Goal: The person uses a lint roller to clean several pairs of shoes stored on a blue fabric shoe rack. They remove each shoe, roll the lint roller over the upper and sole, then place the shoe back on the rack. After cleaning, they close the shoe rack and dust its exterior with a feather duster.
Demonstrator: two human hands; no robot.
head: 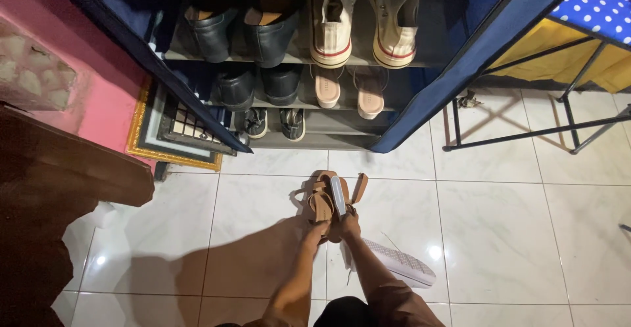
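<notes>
1. Three shelves of the shoe rack already carry pairs; the lowest shelf's right end looks free.
2. White sneaker lies on the floor tiles, not yet shelved.
3. Tan sandals, just before the rack's front edge, are clamped together by left hand and right hand.

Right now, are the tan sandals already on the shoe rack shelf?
No: both hands, left hand and right hand, hold the tan sandals above the white tile floor, in front of the shoe rack.
</notes>
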